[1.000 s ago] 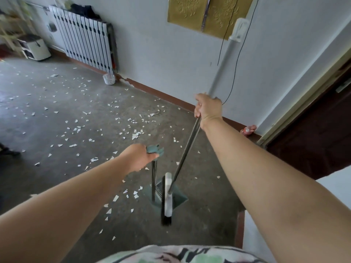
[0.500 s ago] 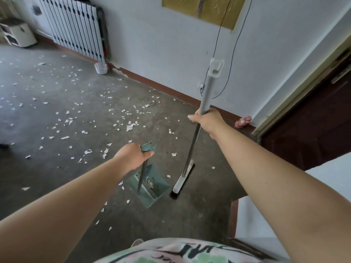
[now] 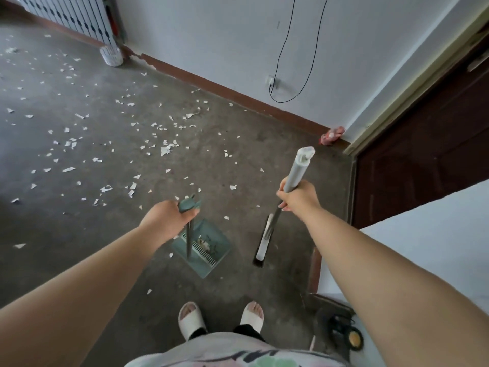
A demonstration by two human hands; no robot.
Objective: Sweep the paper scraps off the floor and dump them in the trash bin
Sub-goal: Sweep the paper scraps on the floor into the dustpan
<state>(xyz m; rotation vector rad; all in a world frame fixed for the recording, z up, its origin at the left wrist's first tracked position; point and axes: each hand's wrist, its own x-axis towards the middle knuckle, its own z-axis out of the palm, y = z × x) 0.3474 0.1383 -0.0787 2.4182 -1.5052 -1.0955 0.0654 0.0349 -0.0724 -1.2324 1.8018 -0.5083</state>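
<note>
Many white paper scraps (image 3: 164,149) lie scattered over the grey concrete floor ahead and to the left. My left hand (image 3: 166,221) grips the top of the teal dustpan's upright handle. The teal dustpan (image 3: 209,250) sits on the floor just below it, with a few bits inside. My right hand (image 3: 297,200) grips the grey broom handle (image 3: 299,170) near its top. The broom head (image 3: 263,245), white with dark bristles, touches the floor to the right of the dustpan. No trash bin is clearly identifiable in view.
A white radiator (image 3: 68,14) and a small white ribbed container (image 3: 111,55) stand by the far wall. A black cable (image 3: 293,62) hangs to a wall socket. A dark wooden door (image 3: 423,154) is at the right, a white surface (image 3: 423,260) beside my right arm. My slippered feet (image 3: 219,319) stand below.
The view has tilted down, so my feet now show. The broom has moved right, away from the dustpan, and stands more upright. Both hands keep their grips.
</note>
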